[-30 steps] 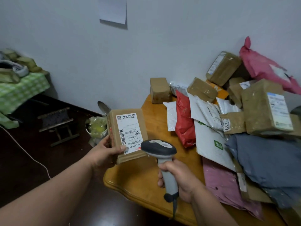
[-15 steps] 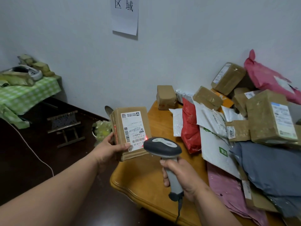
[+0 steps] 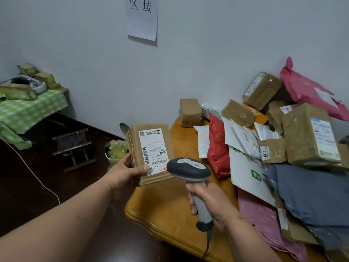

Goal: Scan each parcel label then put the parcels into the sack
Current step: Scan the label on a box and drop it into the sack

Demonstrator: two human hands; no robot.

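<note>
My left hand [image 3: 125, 173] grips a brown cardboard parcel [image 3: 151, 154] by its lower left corner, holding it upright over the table's left edge. Its white label [image 3: 154, 151] faces me, with my thumb on the label's bottom edge. My right hand [image 3: 209, 203] holds the handle of a grey barcode scanner [image 3: 188, 170], whose head points at the label's lower right corner from close by. No sack is in view.
A wooden table [image 3: 170, 210] carries a pile of parcels: brown boxes [image 3: 309, 133], a red bag [image 3: 217, 148], white mailers [image 3: 245, 167], a grey bag [image 3: 311, 191], pink bags [image 3: 309, 91]. On the left are a dark floor, a small stool [image 3: 73, 146] and a green-checked table [image 3: 28, 110].
The view has tilted up a little. The red scan light seen on the label half a second ago is gone. Parcel and scanner keep the same pose to each other.
</note>
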